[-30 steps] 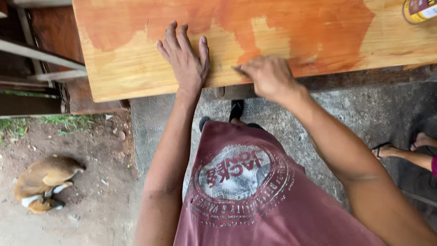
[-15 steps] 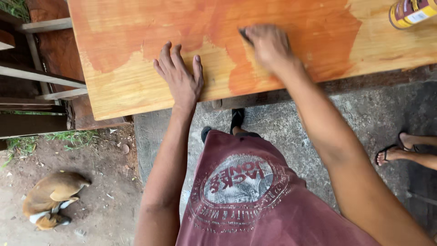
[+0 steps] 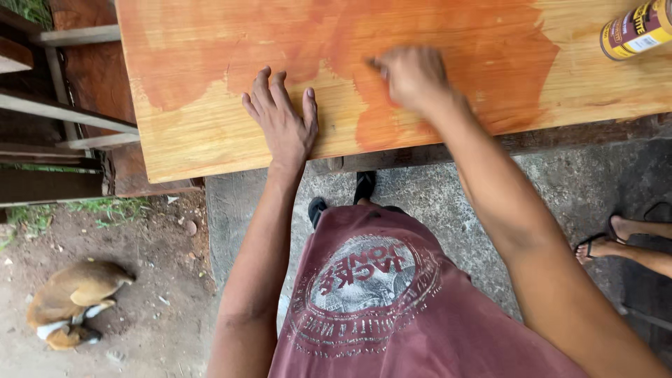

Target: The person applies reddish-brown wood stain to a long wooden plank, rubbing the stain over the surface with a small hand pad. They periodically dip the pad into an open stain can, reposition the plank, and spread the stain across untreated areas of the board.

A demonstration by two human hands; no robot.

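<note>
On the wooden board [image 3: 210, 133], left hand [image 3: 283, 126] fingers spread flat; right hand [image 3: 413, 77] blurred, grip unclear.

Only one package in view: a round can [image 3: 638, 29], lying on the wooden board [image 3: 210, 133] at the two o'clock corner of the frame, cut off by the top and right edges. Cylindrical, tilted, its long axis running from eight o'clock up to two o'clock. Yellow-gold body, wrapped in a label [image 3: 647, 31] of dark maroon and yellow with a white patch toward the right end. No signs or screens anywhere.
</note>
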